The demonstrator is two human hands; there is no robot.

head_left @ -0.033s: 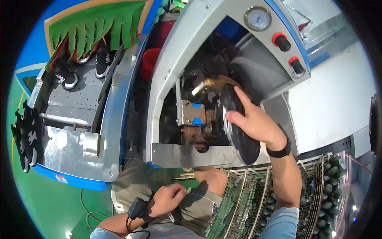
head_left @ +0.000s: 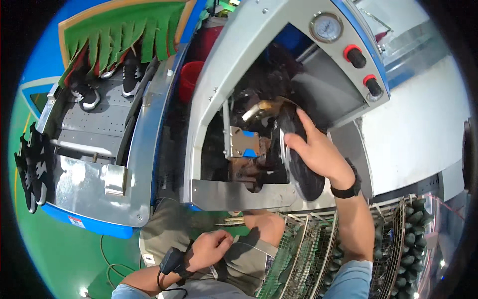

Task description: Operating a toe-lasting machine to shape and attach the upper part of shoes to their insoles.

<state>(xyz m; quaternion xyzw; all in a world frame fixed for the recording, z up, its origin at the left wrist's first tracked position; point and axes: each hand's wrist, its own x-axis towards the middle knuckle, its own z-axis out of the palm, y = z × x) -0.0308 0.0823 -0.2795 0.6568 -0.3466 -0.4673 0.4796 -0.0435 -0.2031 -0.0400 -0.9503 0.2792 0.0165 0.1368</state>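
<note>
My right hand [head_left: 321, 157] grips a black shoe [head_left: 306, 177] with a pale stripe along its side, thumb across it and fingers along its far edge. The shoe is tilted in the opening of a grey machine [head_left: 206, 107], its upper end beside a brass-coloured fitting [head_left: 257, 110]. To its left is a metal plate [head_left: 242, 142] with blue parts. Much of the shoe's left side is in shadow. My left hand [head_left: 211, 249] rests on my lap with fingers loosely curled and nothing visible in them.
A conveyor [head_left: 92, 132] on the left carries black-and-white shoes [head_left: 84, 94] beneath a green fringed curtain [head_left: 122, 42]. Dark shoes [head_left: 34, 172] hang off its left edge. Wire racks [head_left: 308, 244] with dark shoe lasts [head_left: 411, 239] stand at lower right. A red bin [head_left: 189, 79] stands behind.
My right hand and the shoe have shifted slightly, the shoe's lower end a little higher and further left. My left hand stays in place.
</note>
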